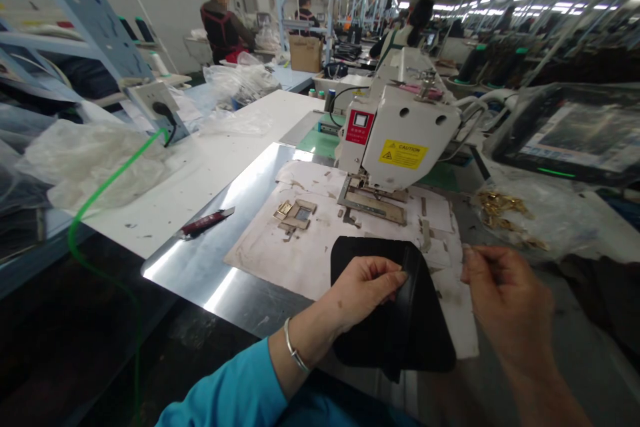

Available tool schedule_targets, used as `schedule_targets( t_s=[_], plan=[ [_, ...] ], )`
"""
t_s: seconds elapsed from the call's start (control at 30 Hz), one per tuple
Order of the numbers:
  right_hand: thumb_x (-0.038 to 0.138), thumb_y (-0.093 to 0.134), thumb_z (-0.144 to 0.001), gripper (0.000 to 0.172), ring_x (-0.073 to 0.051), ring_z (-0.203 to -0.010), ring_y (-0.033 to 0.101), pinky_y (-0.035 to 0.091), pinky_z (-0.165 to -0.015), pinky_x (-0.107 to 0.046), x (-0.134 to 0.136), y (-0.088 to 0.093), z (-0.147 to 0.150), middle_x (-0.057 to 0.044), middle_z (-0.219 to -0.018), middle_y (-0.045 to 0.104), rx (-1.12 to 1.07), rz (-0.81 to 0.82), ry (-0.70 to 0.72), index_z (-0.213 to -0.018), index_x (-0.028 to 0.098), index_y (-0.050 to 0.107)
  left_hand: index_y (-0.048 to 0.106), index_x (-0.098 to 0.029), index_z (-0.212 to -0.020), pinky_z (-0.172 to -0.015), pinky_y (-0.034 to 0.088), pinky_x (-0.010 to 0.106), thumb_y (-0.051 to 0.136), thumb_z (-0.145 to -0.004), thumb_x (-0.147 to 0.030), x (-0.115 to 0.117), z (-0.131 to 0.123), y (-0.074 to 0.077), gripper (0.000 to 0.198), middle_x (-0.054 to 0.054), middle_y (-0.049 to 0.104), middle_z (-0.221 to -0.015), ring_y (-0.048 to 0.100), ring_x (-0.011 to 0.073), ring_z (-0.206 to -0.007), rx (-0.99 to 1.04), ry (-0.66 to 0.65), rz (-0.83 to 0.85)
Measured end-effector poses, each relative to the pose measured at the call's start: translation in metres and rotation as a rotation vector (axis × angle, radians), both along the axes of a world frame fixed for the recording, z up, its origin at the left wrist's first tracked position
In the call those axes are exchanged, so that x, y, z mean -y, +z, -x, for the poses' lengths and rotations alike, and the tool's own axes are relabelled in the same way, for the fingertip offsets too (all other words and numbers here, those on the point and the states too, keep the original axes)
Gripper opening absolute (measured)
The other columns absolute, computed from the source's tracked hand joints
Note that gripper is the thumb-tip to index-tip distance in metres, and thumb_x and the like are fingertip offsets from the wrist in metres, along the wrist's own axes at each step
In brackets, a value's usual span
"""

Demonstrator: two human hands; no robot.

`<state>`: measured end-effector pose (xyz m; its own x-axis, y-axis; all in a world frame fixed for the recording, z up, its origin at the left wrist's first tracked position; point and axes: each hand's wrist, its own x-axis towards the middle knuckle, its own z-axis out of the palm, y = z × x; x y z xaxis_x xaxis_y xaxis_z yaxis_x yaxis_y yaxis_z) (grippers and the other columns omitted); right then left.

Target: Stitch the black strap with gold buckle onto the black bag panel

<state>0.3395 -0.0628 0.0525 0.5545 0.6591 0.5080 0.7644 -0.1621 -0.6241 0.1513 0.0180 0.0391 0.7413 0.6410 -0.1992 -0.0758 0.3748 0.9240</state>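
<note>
My left hand pinches a black leather piece with rounded corners near its top edge. The piece lies on the steel bed in front of a white sewing machine. My right hand hovers just right of the piece, fingers curled together at the thumb; whether it holds something small I cannot tell. A brass clamp plate sits under the machine head.
A worn paper template carries small brass fittings. A red-handled cutter lies on the steel sheet. A bag of gold hardware is at right, crumpled plastic and a green cable at left. Other people work farther back.
</note>
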Motion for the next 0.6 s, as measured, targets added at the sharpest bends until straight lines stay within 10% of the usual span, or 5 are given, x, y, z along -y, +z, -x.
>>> schedule_targets(
  t_s=[0.2, 0.4, 0.5, 0.6],
  plan=[
    [0.031, 0.062, -0.09, 0.013, -0.01, -0.073, 0.063, 0.049, -0.068, -0.022, -0.006, 0.005, 0.028, 0.001, -0.086, 0.067, 0.003, -0.036, 0.399, -0.101, 0.025, 0.067, 0.062, -0.013, -0.073, -0.053, 0.025, 0.024, 0.071, -0.071, -0.056, 0.003, -0.003, 0.004, 0.044, -0.004, 0.049, -0.058, 0.038, 0.0062, -0.053, 0.009, -0.039, -0.009],
    [0.03, 0.055, -0.092, 0.015, -0.016, -0.071, 0.058, 0.043, -0.067, -0.032, -0.015, 0.014, 0.003, -0.002, -0.074, 0.06, 0.358, -0.122, 0.1, -0.081, 0.02, 0.06, 0.062, -0.013, -0.071, -0.052, 0.024, 0.024, 0.075, -0.065, -0.058, 0.005, 0.0, 0.008, 0.048, -0.005, 0.047, -0.056, 0.038, 0.0054, -0.051, 0.016, -0.012, 0.052],
    [0.044, 0.059, -0.087, 0.022, -0.017, -0.063, 0.055, 0.043, -0.061, -0.033, -0.005, 0.026, -0.019, -0.002, -0.071, 0.061, 0.032, -0.054, 0.052, -0.081, 0.023, 0.062, 0.06, -0.013, -0.069, -0.051, 0.026, 0.023, 0.076, -0.066, -0.058, 0.004, 0.0, 0.006, 0.048, -0.005, 0.048, -0.054, 0.039, 0.0051, -0.049, 0.034, 0.01, 0.062],
    [0.053, 0.062, -0.083, 0.034, -0.016, -0.053, 0.052, 0.042, -0.048, -0.029, 0.028, 0.03, -0.024, 0.0, -0.058, 0.055, -0.416, 0.264, 0.477, -0.065, 0.024, 0.059, 0.061, -0.013, -0.07, -0.05, 0.03, 0.022, 0.077, -0.068, -0.055, 0.001, -0.001, 0.002, 0.045, -0.005, 0.05, -0.052, 0.043, 0.0053, -0.048, 0.076, 0.039, 0.081]
  ],
)
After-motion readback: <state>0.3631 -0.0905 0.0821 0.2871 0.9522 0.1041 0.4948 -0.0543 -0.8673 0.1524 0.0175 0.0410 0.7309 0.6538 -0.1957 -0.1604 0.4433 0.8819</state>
